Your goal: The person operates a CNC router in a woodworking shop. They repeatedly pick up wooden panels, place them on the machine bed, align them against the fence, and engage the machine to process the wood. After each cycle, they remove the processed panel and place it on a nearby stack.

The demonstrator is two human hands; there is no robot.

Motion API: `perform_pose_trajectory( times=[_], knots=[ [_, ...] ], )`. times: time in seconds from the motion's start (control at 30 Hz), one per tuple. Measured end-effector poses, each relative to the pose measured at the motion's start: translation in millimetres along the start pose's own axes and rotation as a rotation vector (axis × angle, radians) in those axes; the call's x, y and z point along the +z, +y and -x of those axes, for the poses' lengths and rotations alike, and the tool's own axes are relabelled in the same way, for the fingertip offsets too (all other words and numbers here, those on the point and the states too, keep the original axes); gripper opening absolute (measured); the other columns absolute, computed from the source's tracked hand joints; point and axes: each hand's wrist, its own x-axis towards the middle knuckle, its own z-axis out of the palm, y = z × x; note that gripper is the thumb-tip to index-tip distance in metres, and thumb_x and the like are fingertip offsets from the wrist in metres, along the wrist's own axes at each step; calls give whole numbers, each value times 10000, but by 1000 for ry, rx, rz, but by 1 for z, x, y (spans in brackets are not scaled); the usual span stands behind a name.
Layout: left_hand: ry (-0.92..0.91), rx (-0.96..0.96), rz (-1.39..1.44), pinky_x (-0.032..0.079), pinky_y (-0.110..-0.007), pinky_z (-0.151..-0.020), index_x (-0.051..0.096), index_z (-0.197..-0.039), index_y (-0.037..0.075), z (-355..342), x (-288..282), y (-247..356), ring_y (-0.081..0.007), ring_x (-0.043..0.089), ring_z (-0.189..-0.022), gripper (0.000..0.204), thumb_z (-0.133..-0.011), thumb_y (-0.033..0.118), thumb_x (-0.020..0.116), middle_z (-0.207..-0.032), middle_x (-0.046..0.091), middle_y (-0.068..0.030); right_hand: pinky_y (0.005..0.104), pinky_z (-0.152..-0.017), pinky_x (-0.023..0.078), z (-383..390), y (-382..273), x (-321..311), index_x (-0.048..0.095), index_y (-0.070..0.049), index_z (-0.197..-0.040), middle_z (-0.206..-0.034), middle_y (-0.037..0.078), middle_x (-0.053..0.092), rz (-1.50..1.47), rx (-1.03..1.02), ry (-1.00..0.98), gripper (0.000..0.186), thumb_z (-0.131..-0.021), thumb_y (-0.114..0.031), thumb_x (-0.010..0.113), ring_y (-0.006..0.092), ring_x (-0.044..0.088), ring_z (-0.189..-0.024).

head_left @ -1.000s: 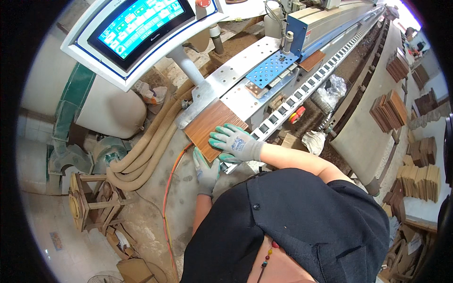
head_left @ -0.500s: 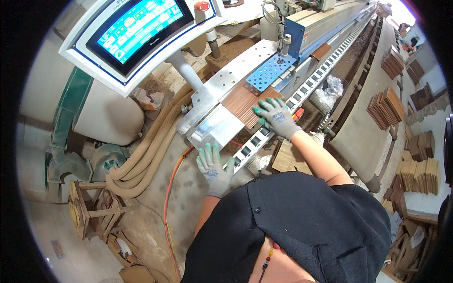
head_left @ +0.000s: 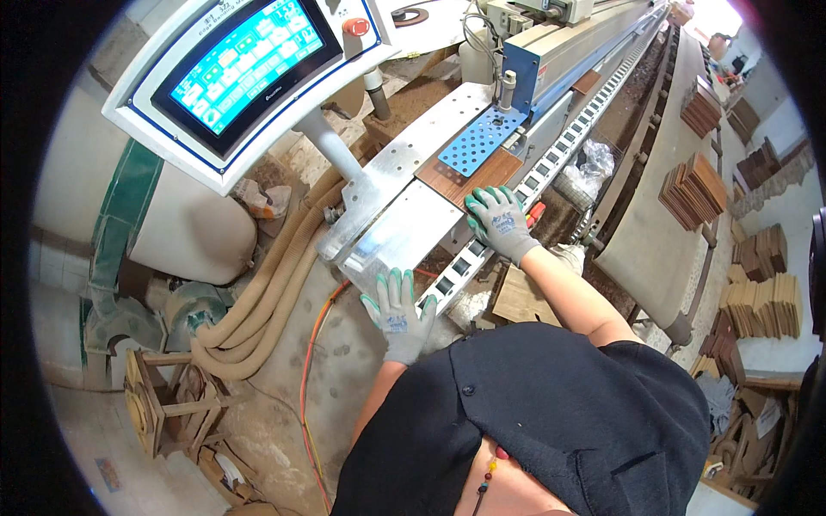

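A brown wooden board [head_left: 452,179] lies on the metal bed of a machine, its far part under a blue perforated plate [head_left: 480,142]. My right hand [head_left: 502,225], in a grey glove with green fingertips, rests at the board's near right corner, beside a roller track [head_left: 469,260]. Its fingers are stretched out and touch the board's edge. My left hand [head_left: 398,318], gloved the same way, has its fingers spread at the near end of the bare metal plate [head_left: 404,225]. Nothing is held in it.
A control panel with a lit screen [head_left: 249,73] and red button [head_left: 356,27] stands at upper left. Thick hoses [head_left: 258,322] and an orange cable [head_left: 310,370] run on the left. A conveyor belt [head_left: 641,245] on the right carries stacked boards [head_left: 693,191].
The board has slid away from me, farther under the blue plate, baring more of the metal plate. My right hand stays at its near end; my left hand has barely moved.
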Motion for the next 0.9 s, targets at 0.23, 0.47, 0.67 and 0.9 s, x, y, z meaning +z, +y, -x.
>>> perform_pose_trajectory(
  times=[0.23, 0.47, 0.67, 0.9],
  knots=[
    [34, 30, -1, 56, -717, -1171, 513, -1483, 91, 0, 5, -3, -397, 255, -1506, 714, -909, 506, 599, -1573, 414, -145, 508, -1164, 329, 0, -1, 6, 652, -139, -1273, -1378, 128, 605, -16, 38, 24, 375, -955, -333, 610, 348, 525, -1310],
    [56, 30, -6, 53, -737, -1160, 532, -1463, 83, -1, 11, -4, -433, 290, -1481, 714, -889, 497, 622, -1549, 443, -154, 513, -1179, 308, 0, -4, 3, 638, -147, -1293, -1373, 121, 605, -27, 72, 4, 372, -984, -343, 574, 349, 512, -1330],
    [49, 31, -23, 55, -731, -1165, 514, -1479, 93, -2, 12, -5, -431, 289, -1486, 737, -874, 498, 630, -1561, 431, -161, 518, -1166, 320, 1, -6, -1, 637, -149, -1257, -1340, 111, 606, -77, 89, 29, 350, -949, -314, 610, 337, 517, -1317],
    [84, 42, -43, 64, -741, -1159, 519, -1476, 97, -2, 19, -10, -435, 293, -1484, 729, -874, 491, 633, -1551, 441, -176, 510, -1156, 335, 1, -7, -1, 665, -155, -1227, -1298, 92, 624, -73, 80, 61, 329, -933, -298, 633, 319, 534, -1286]
  ],
)
